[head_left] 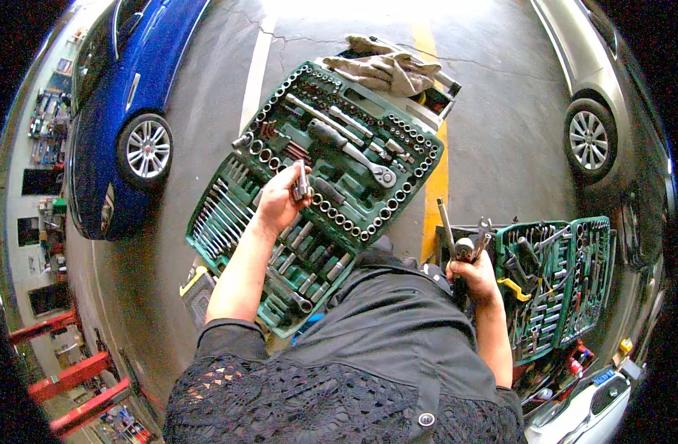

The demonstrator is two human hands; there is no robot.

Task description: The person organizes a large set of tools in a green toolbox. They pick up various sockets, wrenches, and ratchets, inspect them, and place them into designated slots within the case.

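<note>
While short metal pieces (302, 180) stand above the open green tool case (344, 174), the left hand (280, 200) pinches them, fingers curled and thumb closed. They look rigid, hard to damage, dense for their size and slick if oily; gripping around their sides should suit. To the right, the right hand (473, 277) is wrapped around a bundle with a ratchet (464, 249) and an open-ended wrench (485, 224), probably heavier, best clasped by the gathered shafts. Beyond the case lie pale gloves (390, 72).
</note>
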